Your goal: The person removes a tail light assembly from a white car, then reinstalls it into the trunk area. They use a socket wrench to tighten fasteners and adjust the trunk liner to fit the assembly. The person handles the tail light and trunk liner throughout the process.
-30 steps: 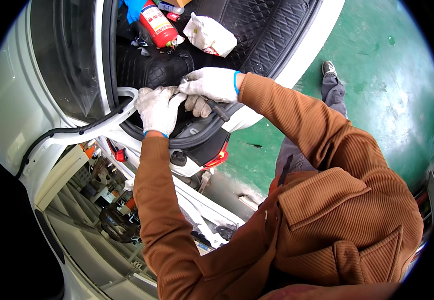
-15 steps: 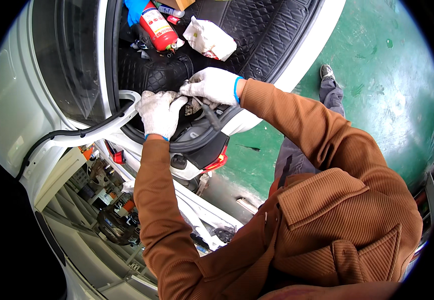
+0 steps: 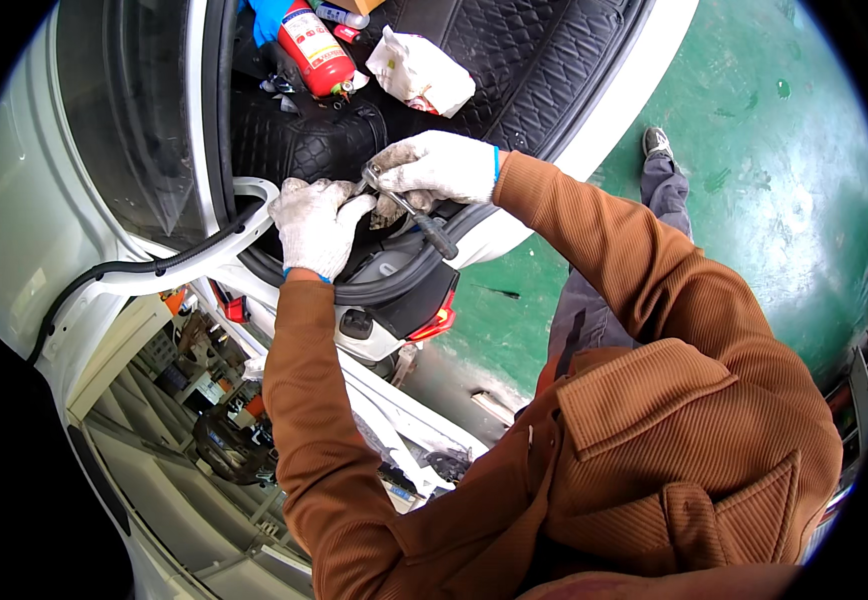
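Since a second ago the right hand (image 3: 441,167) in its white knitted work glove has lifted a little off the left hand (image 3: 316,225), also in a white knitted glove, and the slim metal ratchet tool with a dark handle (image 3: 414,208) now slants free between them, its handle pointing down toward the red tail lamp (image 3: 432,322).

The tool sits at the corner of the open boot of the white car (image 3: 14,230), just above the tail lamp, probably because a fixing lies tucked under the black rubber seal (image 3: 154,268) there. The right hand is closed around the tool's upper end, fingers curled over its head, with the wrist bent down so the handle can swing. The left hand lies knuckles-up against the boot edge, its fingers folded over something hidden beneath them; whether it clamps a part or only steadies the spot cannot be told.

Both forearms, in ribbed brown jacket sleeves, reach up and away from the body, elbows bent, the right crossing above the left.

Further in, on the black quilted boot liner (image 3: 514,60), lie a red fire extinguisher (image 3: 316,48) and a crumpled white bag (image 3: 420,72), well apart from the hands.
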### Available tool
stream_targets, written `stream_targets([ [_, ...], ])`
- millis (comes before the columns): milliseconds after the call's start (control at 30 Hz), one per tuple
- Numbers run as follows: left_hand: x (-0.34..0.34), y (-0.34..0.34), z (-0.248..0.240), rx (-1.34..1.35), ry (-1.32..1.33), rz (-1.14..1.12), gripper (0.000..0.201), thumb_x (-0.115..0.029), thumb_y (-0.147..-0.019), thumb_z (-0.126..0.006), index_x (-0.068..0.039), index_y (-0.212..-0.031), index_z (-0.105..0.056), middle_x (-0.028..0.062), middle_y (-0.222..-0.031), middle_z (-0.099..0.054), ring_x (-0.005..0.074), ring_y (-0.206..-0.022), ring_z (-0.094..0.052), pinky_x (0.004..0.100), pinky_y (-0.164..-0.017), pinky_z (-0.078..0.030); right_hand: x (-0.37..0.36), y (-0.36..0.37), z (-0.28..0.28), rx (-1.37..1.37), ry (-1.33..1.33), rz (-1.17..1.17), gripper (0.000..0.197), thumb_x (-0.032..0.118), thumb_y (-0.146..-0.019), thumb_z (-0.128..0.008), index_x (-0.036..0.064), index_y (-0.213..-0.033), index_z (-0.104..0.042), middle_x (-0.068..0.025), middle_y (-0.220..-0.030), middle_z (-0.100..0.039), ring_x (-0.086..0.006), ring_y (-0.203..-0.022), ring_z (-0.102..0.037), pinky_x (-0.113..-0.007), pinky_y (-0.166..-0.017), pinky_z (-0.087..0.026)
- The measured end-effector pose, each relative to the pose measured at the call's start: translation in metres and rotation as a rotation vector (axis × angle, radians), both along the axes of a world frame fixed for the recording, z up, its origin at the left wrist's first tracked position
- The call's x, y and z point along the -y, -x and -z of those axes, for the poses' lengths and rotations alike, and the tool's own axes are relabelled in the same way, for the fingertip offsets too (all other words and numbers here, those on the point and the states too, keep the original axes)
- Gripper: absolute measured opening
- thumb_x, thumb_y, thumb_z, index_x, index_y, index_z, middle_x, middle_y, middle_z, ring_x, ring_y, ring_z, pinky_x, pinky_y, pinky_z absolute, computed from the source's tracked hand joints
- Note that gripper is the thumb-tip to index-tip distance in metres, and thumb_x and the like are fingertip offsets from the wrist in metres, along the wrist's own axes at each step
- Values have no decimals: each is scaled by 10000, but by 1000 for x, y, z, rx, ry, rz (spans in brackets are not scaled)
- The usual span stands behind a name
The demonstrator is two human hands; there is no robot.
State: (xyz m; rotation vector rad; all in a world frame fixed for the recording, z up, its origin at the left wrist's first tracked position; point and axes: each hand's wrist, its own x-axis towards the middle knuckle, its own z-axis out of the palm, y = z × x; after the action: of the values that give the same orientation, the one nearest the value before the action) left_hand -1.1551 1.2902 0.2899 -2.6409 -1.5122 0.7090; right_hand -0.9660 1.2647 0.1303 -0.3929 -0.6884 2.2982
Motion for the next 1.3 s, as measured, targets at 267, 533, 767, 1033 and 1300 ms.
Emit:
stream_targets([
  [267,-3,2,-1,-77,52,-28,403,-523,-910,-711,-183,-1074,-855,49,-980,-796,338,-988,-637,522,-895,-477,-8,1,0,66,-80,-16,515,268,-1041,-681,-46,-1443,-615,-75,-1075,-773,-62,-807,-646,-247,-698,-548],
  [533,-7,-2,7,-79,-19,-13,437,-567,-899,-738,-161,-994,-867,67,-930,-794,338,-938,-641,483,-881,-492,0,11,32,186,-129,178,392,242,-918,-708,2,-1227,-711,-57,-907,-690,-131,-765,-615,-290,-722,-526],
  [767,-12,-5,13,-87,-14,-72,407,-534,-907,-740,-152,-964,-868,80,-926,-791,336,-935,-636,468,-874,-491,10,51,15,402,-723,-53,345,201,-916,-672,-22,-1178,-700,-202,-915,-735,-353,-860,-726,-438,-827,-567],
  [1033,-11,0,22,-116,-66,-147,373,-505,-914,-734,-151,-938,-850,86,-883,-779,347,-920,-637,493,-891,-479,29,91,-24,810,-881,-120,379,252,-958,-680,11,-1246,-629,-239,-938,-758,-447,-904,-746,-552,-809,-587],
  [1300,-29,-10,42,-272,-114,-160,401,-580,-895,-700,-209,-924,-848,70,-884,-794,352,-954,-678,500,-835,-501,34,191,2,787,-842,125,400,423,-992,-585,164,-1241,-762,-192,-1202,-774,-394,-1082,-749,-489,-938,-595],
])
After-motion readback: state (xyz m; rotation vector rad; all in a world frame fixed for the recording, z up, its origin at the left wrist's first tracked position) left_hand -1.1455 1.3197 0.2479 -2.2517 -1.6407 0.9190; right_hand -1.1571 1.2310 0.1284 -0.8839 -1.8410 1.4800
